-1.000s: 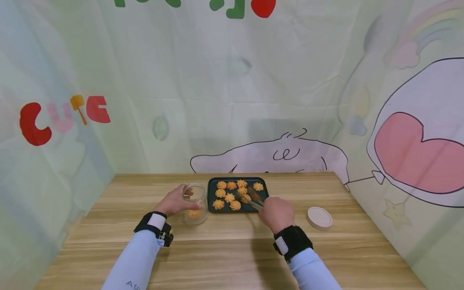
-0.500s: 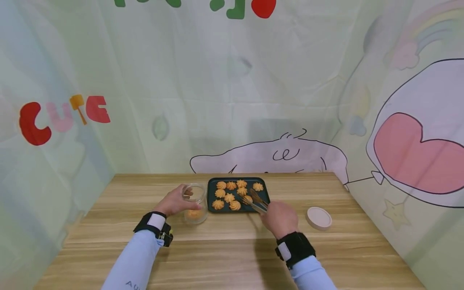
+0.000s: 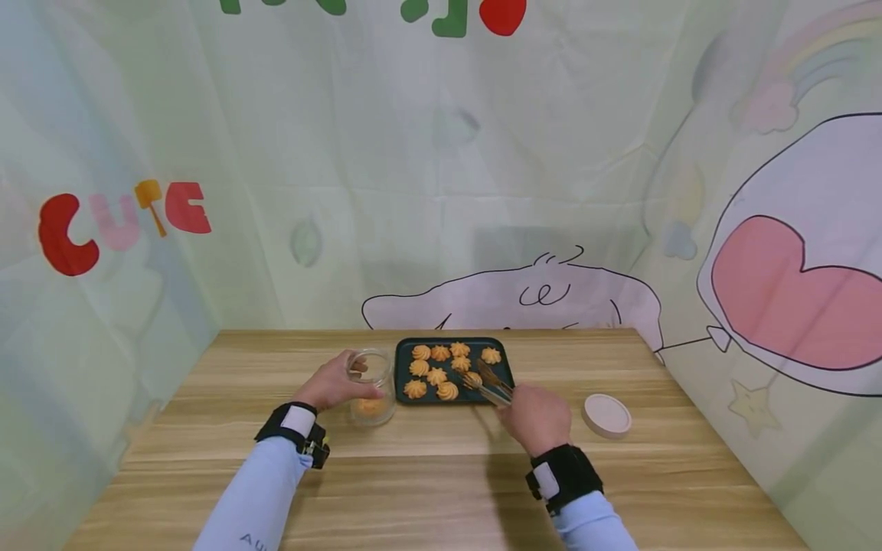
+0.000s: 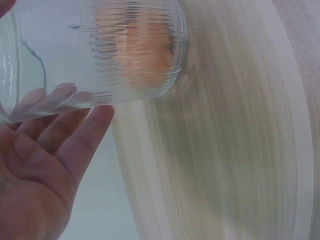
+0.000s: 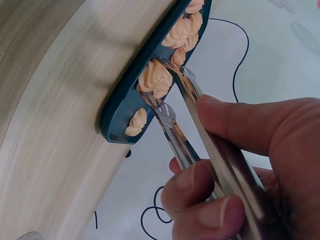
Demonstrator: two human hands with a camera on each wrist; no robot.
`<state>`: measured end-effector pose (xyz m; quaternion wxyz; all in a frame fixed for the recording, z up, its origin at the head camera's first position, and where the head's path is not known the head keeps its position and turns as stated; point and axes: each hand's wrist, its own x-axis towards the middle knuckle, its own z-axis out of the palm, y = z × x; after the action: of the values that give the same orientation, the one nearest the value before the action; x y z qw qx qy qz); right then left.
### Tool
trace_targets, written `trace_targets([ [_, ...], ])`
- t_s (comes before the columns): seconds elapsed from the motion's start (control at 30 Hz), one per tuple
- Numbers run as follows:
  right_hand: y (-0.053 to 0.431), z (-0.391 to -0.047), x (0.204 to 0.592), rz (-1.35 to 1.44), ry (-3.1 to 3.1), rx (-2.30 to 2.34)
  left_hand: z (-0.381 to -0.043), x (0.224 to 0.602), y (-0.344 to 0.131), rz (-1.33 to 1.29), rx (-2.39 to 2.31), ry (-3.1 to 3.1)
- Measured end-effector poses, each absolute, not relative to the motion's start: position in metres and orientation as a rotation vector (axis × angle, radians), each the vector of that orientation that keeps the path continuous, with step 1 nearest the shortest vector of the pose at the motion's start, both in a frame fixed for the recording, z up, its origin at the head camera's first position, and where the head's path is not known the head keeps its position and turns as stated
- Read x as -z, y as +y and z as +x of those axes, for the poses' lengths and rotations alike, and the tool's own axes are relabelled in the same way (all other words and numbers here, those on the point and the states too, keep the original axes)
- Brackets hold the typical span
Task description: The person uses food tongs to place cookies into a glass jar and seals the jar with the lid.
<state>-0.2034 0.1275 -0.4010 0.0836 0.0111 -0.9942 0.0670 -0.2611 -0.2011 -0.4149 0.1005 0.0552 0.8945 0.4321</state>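
My left hand grips a clear glass jar near its mouth, thumb on the near side and fingers behind. The jar stands upright on the table with orange-yellow piped cookies in its ribbed lower part. My right hand holds metal tongs between thumb and fingers. Their tips stand on either side of a swirled cookie on the dark green tray; whether they pinch it is hard to tell. Several other cookies lie on the tray, mostly toward its left and middle.
A round pale pink lid lies on the wooden table, right of my right hand. The jar stands close to the tray's left edge. A printed cloth backdrop rises behind the table and along both sides.
My right hand has shifted slightly right and toward me, and the tongs' tips have moved away from the middle cookies to the one near the right. My left hand and the jar have stayed put.
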Motion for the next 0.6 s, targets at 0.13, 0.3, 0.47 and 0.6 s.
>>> trace_targets([
  [0.13,0.130,-0.205,0.401,0.024,-2.949,-0.208,-0.261,0.415,-0.201,0.168,-1.270,2.644],
  [0.3,0.131,-0.206,0.398,0.014,-2.943,-0.228,-0.260,0.415,-0.201,0.166,-1.268,2.646],
  [0.47,0.130,-0.204,0.393,0.015,-2.946,-0.243,-0.260,0.415,-0.201,0.166,-1.267,2.645],
  [0.6,0.129,-0.204,0.388,0.020,-2.944,-0.259,-0.260,0.415,-0.201,0.164,-1.265,2.647],
])
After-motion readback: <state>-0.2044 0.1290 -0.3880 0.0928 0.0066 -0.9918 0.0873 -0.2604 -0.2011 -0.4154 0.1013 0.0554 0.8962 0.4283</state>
